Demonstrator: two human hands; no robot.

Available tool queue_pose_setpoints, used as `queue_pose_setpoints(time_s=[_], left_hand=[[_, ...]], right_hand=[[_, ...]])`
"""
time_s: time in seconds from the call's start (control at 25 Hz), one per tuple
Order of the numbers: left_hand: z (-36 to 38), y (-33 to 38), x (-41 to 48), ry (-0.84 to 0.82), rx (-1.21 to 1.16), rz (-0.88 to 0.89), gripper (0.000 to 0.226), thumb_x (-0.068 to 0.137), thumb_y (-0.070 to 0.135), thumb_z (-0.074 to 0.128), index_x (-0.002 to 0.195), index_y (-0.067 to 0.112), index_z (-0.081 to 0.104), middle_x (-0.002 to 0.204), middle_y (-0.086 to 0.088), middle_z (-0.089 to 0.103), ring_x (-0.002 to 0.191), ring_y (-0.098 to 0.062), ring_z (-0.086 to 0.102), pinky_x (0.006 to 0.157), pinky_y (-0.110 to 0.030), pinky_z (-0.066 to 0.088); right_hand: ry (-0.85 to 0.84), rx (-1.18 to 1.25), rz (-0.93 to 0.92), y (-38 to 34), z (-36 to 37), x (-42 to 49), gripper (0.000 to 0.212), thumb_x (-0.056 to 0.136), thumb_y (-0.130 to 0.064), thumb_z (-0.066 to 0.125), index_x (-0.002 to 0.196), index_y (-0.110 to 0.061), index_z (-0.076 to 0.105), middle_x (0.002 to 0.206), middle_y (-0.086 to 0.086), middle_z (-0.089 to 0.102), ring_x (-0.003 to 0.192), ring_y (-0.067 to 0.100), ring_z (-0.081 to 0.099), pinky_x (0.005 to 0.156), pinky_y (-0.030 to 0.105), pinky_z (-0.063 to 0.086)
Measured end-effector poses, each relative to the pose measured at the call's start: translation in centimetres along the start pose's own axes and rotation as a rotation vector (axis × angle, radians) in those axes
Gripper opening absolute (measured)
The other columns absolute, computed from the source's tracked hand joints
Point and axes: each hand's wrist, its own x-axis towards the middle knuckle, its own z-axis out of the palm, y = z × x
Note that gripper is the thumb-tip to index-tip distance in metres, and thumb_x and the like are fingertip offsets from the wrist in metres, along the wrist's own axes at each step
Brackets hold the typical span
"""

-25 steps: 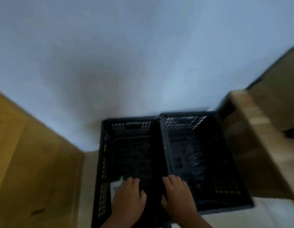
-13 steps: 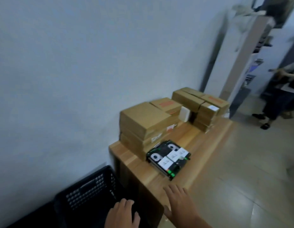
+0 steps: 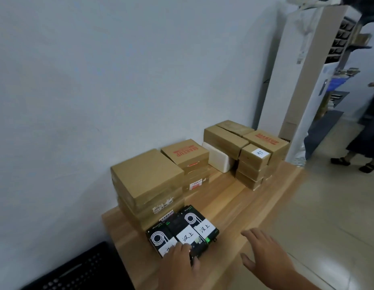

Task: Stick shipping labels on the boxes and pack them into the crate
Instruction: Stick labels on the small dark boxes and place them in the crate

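Packing: my left hand (image 3: 179, 266) flat on labelled black boxes (image 3: 183, 228), right hand (image 3: 265, 258) spread empty beside; next, grip, carry to crate (image 3: 83, 273)

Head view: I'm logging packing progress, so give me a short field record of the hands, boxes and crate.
Left hand: fingers rest on the near edge of the black boxes
Right hand: open, hovers over the table, holds nothing
Black boxes: three side by side on the table, each with a white label on top
Brown boxes: stacked along the wall, behind the black ones
Crate: black, beside the table, lower down; contents out of view
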Motion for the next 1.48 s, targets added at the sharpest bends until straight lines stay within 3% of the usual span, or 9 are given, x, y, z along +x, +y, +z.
queue_pose_setpoints(time_s=[0.16, 0.36, 0.68, 0.84, 1.04, 1.2, 1.32, 1.48], left_hand=[[1.6, -0.5, 5.9, 0.041, 0.055, -0.014, 0.043, 0.099, 0.048, 0.037, 0.136, 0.03, 0.047, 0.129, 0.008, 0.049, 0.12, -0.014, 0.045, 0.099, -0.029, 0.038], [4.6, -0.3, 9.3, -0.015, 0.053, -0.09, 0.043, 0.099, 0.046, 0.035, 0.136, 0.027, 0.048, 0.131, 0.005, 0.049, 0.12, -0.016, 0.044, 0.1, -0.031, 0.039], [7.4, 3.4, 13.0, 0.139, 0.02, -0.338, 0.047, 0.1, 0.048, 0.033, 0.139, 0.028, 0.049, 0.132, 0.01, 0.05, 0.119, -0.011, 0.045, 0.1, -0.026, 0.039], [9.2, 5.2, 13.5, 0.159, -0.011, -0.477, 0.046, 0.1, 0.047, 0.036, 0.142, 0.032, 0.047, 0.135, 0.013, 0.046, 0.123, -0.006, 0.043, 0.103, -0.022, 0.038], [11.7, 6.3, 14.1, 0.148, -0.051, -0.518, 0.043, 0.1, 0.043, 0.041, 0.141, 0.031, 0.048, 0.134, 0.014, 0.048, 0.122, -0.003, 0.043, 0.102, -0.019, 0.036], [12.7, 6.1, 13.7, 0.14, -0.091, -0.54, 0.04, 0.099, 0.036, 0.047, 0.138, 0.027, 0.053, 0.134, 0.013, 0.05, 0.124, -0.004, 0.043, 0.102, -0.019, 0.039], [12.7, 6.0, 13.2, 0.144, -0.119, -0.542, 0.038, 0.097, 0.032, 0.051, 0.133, 0.025, 0.056, 0.13, 0.014, 0.05, 0.122, -0.001, 0.042, 0.099, -0.015, 0.041], [12.9, 5.9, 12.3, 0.144, -0.139, -0.521, 0.042, 0.096, 0.03, 0.054, 0.138, 0.027, 0.053, 0.136, 0.017, 0.047, 0.127, 0.003, 0.039, 0.1, -0.005, 0.032]], right_hand=[[-0.072, 0.036, 0.007, 2.6, 3.1, 7.0, 0.059, 0.089, -0.057, 0.05, 0.143, -0.035, 0.041, 0.135, -0.018, 0.045, 0.126, 0.005, 0.045, 0.099, 0.02, 0.039], [-0.249, 0.127, -0.04, 3.8, 6.8, 13.0, 0.06, 0.088, -0.052, 0.058, 0.142, -0.031, 0.042, 0.137, -0.014, 0.046, 0.131, 0.008, 0.043, 0.105, 0.021, 0.036], [-0.416, 0.27, -0.128, 7.0, 11.4, 21.4, 0.059, 0.09, -0.047, 0.064, 0.142, -0.024, 0.047, 0.138, -0.006, 0.052, 0.126, 0.012, 0.05, 0.101, 0.027, 0.045], [-0.542, 0.356, -0.137, 8.7, 14.3, 24.0, 0.061, 0.091, -0.046, 0.065, 0.143, -0.022, 0.045, 0.139, -0.003, 0.051, 0.126, 0.015, 0.05, 0.1, 0.028, 0.046], [-0.703, 0.444, -0.073, 8.7, 17.9, 24.8, 0.073, 0.091, -0.044, 0.067, 0.15, -0.013, 0.038, 0.144, 0.005, 0.048, 0.132, 0.019, 0.047, 0.102, 0.03, 0.045], [-0.776, 0.557, -0.043, 8.3, 19.6, 24.3, 0.055, 0.09, -0.038, 0.071, 0.136, -0.013, 0.053, 0.132, 0.006, 0.058, 0.117, 0.018, 0.058, 0.092, 0.029, 0.052], [-0.773, 0.649, -0.025, 7.5, 20.0, 23.6, 0.041, 0.089, -0.029, 0.074, 0.125, -0.013, 0.063, 0.121, 0.007, 0.066, 0.104, 0.017, 0.066, 0.088, 0.035, 0.059], [-0.622, 0.642, 0.029, 6.5, 19.8, 22.4, 0.032, 0.091, -0.025, 0.07, 0.12, -0.013, 0.067, 0.114, 0.007, 0.067, 0.102, 0.02, 0.066, 0.085, 0.039, 0.059]])
